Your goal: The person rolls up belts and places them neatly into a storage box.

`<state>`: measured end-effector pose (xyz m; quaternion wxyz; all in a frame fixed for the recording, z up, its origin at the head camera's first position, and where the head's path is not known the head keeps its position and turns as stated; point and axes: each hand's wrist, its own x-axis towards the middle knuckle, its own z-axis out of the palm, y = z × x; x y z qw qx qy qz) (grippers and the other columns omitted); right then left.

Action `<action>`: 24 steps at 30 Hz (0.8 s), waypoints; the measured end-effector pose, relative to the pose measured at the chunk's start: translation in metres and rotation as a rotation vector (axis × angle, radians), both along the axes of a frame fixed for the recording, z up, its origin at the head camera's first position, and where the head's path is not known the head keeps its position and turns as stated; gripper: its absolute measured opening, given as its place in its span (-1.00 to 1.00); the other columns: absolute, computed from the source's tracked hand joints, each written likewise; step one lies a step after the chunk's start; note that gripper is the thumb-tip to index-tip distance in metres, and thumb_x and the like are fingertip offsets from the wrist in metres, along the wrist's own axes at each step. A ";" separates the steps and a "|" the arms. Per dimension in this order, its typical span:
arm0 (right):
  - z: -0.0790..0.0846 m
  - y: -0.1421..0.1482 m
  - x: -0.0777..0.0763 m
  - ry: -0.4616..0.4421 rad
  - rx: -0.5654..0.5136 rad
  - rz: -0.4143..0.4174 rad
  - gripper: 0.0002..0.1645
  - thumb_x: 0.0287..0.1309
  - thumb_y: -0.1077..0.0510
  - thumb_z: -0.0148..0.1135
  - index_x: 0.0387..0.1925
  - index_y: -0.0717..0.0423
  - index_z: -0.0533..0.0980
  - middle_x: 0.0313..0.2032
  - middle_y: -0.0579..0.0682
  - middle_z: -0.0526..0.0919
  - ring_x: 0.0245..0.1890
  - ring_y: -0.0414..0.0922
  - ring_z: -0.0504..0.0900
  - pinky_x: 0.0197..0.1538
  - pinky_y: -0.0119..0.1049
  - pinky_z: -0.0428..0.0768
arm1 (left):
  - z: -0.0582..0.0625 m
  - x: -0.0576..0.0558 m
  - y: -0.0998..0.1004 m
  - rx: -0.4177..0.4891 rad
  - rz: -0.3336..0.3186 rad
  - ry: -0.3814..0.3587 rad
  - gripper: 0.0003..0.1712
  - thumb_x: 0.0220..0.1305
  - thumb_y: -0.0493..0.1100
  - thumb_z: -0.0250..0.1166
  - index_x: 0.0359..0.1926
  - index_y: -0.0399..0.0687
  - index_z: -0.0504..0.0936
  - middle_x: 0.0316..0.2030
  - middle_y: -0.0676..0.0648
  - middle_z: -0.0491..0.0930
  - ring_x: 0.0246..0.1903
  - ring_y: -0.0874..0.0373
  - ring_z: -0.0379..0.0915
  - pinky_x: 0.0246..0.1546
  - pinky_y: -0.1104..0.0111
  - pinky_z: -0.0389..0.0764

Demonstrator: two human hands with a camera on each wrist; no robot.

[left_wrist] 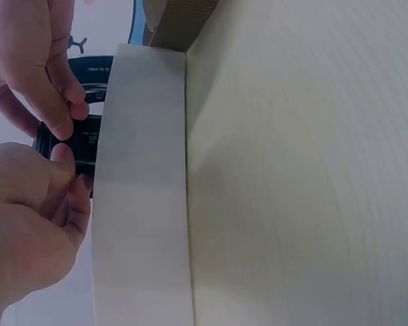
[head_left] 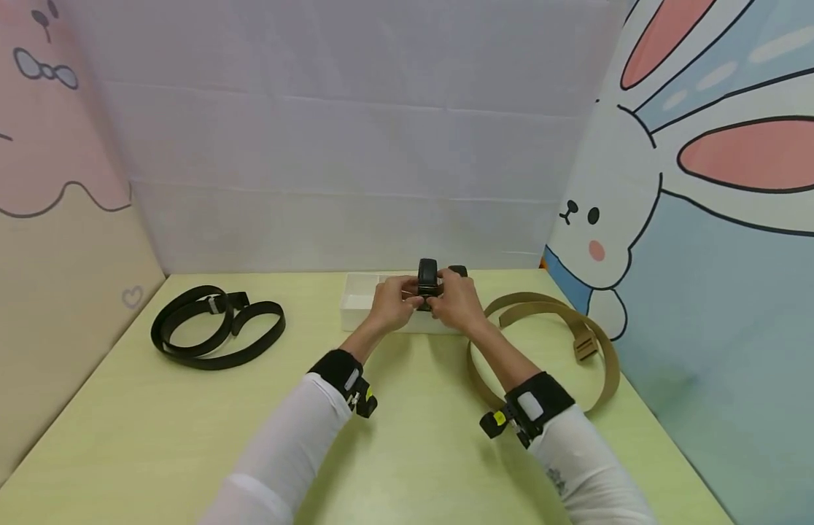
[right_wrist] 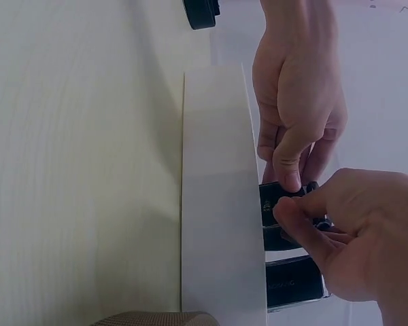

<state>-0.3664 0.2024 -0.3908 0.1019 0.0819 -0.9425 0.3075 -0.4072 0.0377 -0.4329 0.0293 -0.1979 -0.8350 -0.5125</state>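
Observation:
A rolled black belt [head_left: 427,275] stands upright over the long white box [head_left: 364,319] at the back of the table. My left hand [head_left: 394,302] pinches it from the left, and my right hand [head_left: 456,300] pinches its other side. In the left wrist view both thumbs press on the face of the black belt [left_wrist: 87,139], just behind the box wall [left_wrist: 141,183]. A second black roll [right_wrist: 294,282] sits beside it in the box, close to my right hand [right_wrist: 357,234]. The lower part of the held belt is hidden by the box's front wall.
A loosely coiled black belt [head_left: 213,361] lies on the left of the table [head_left: 407,452]. On the right, a tan belt [head_left: 609,372] with a buckle [head_left: 585,345] lies in a wide loop, partly under my right forearm. Printed walls enclose the sides, with a pale wall [head_left: 341,146] behind.

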 end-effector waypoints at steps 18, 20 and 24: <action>-0.009 0.004 -0.001 -0.081 0.166 0.098 -0.50 0.49 0.31 0.29 0.35 0.48 0.54 -0.39 0.23 0.81 -0.59 -0.05 0.71 -0.37 -0.21 0.66 | -0.051 -0.043 0.008 -0.291 0.016 0.153 -0.32 0.40 -0.20 0.45 0.52 -0.02 0.62 -0.38 0.02 0.64 -0.38 0.07 0.43 -0.18 0.21 0.41; -0.010 0.004 0.000 -0.093 0.161 0.099 -0.53 0.50 0.30 0.29 0.31 0.49 0.55 -0.42 0.22 0.78 -0.62 -0.06 0.72 -0.45 -0.25 0.64 | -0.051 -0.042 0.008 -0.316 0.007 0.183 -0.34 0.39 -0.19 0.42 0.50 -0.05 0.63 -0.39 0.01 0.63 -0.40 0.08 0.41 -0.18 0.19 0.40; -0.011 0.003 0.002 -0.099 0.148 0.108 -0.59 0.52 0.31 0.29 0.26 0.50 0.57 -0.44 0.21 0.76 -0.66 -0.08 0.71 -0.52 -0.29 0.62 | -0.024 -0.013 0.003 -0.373 -0.016 0.187 -0.42 0.38 -0.26 0.28 0.41 -0.22 0.65 -0.36 -0.12 0.65 -0.31 -0.05 0.49 -0.05 0.09 0.44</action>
